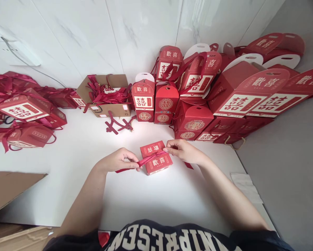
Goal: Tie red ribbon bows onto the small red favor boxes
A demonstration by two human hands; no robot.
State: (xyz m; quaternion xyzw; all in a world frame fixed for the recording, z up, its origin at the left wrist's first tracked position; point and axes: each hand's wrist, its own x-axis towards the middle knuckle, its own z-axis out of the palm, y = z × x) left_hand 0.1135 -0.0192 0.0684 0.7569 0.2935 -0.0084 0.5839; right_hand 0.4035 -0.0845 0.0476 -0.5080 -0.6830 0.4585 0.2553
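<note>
On the white table in front of me sits a small red gift box (pixel 159 161) with pale Chinese characters on its top flaps. A dark red ribbon (pixel 149 158) crosses the top of the box and is gathered near its middle. My left hand (pixel 122 161), left of the box, pinches one length of the ribbon, its tail hanging past the fingers. At the box's right rear corner, my right hand (pixel 182 150) has thumb and fingertips closed on the other side of the ribbon. That side's loose end shows below the right palm.
Behind stands an open cardboard box (pixel 123 111) of red ribbons, with dark red pieces (pixel 118 123) before it. Stacked red gift boxes (pixel 195 118) line the back right; ribboned boxes (pixel 25 108) lie at left. A cardboard flap (pixel 12 188) juts in at left front.
</note>
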